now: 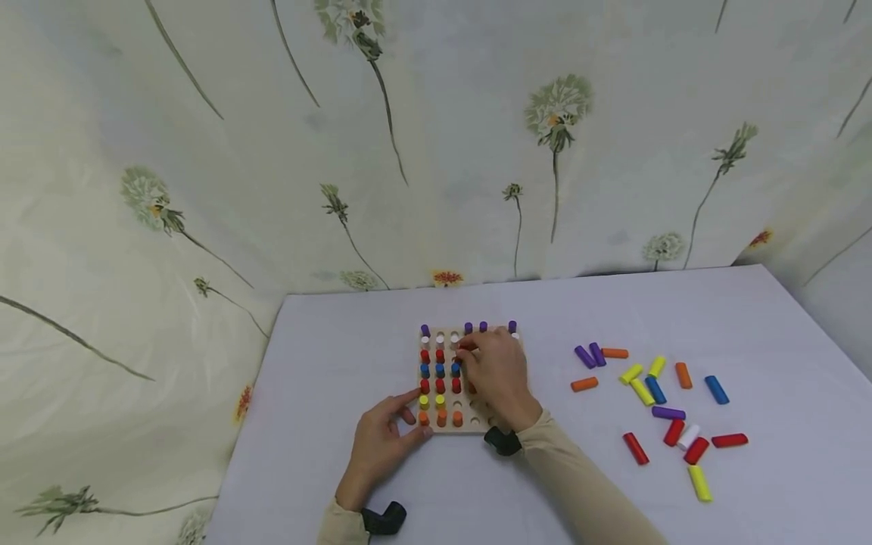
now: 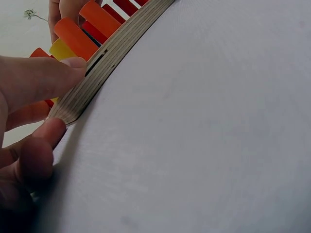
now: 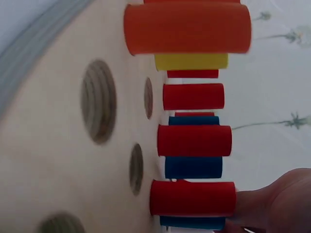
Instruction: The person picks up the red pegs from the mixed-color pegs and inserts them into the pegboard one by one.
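Note:
A square wooden pegboard (image 1: 443,430) lies on the table, with rows of coloured round pegs standing in its holes. At its near left corner, my left hand (image 1: 384,439) grips the board, the thumb (image 2: 48,77) pressed to the near edge beside an orange peg (image 2: 75,39). My right hand (image 1: 496,371) reaches over the right part of the board. Its thumb and index finger pinch a peg in the third column, just nearer than a white peg (image 1: 454,341); the fingers mostly hide it. In the right wrist view, a red peg (image 3: 192,198) stands in front of this hand.
Several loose pegs are scattered on the table right of the board, among them an orange one (image 1: 584,384), a blue one (image 1: 717,390) and a yellow one (image 1: 699,483). A flowered curtain (image 1: 436,151) hangs behind the table (image 1: 327,341).

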### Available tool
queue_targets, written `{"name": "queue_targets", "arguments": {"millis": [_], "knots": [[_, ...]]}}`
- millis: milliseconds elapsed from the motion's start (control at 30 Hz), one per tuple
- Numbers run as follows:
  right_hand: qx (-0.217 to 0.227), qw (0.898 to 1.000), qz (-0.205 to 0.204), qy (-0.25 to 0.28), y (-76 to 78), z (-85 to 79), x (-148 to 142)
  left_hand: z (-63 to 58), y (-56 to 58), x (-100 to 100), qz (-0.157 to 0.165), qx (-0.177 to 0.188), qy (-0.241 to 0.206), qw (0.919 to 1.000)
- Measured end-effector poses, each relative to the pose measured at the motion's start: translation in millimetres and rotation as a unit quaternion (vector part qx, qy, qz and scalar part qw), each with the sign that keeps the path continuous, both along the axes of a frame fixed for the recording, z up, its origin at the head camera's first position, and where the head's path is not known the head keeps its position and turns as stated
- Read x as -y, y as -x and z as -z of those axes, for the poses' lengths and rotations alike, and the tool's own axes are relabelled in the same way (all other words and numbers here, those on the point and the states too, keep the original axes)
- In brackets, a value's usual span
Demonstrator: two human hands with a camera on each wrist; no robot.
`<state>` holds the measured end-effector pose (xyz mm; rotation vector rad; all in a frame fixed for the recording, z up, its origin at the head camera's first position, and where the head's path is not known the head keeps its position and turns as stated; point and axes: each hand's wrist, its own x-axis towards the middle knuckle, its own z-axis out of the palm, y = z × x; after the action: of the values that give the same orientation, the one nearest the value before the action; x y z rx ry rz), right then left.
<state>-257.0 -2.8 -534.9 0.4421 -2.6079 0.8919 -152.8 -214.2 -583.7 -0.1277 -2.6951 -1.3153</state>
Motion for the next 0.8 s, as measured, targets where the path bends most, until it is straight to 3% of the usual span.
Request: {"name": "queue_targets", "arguments": {"millis": [300,500,800], "knots": [[0.004,1.000,-0.008,0.026,-0.1,4.1,1.3,-0.2,1.9,-1.4,0.006,-0.013,-0.005,0.9999],[0.023,1.000,0.008,0.000,0.4,3.2,0.4,-0.5,1.3,-1.3,0.006,-0.016,0.003,0.9998],[0.015,0.999,-0.014,-0.037,-5.3,-4.1,2.6,-0.6,-0.6,0.1,0.003,-0.009,0.000,1.0000]]}}
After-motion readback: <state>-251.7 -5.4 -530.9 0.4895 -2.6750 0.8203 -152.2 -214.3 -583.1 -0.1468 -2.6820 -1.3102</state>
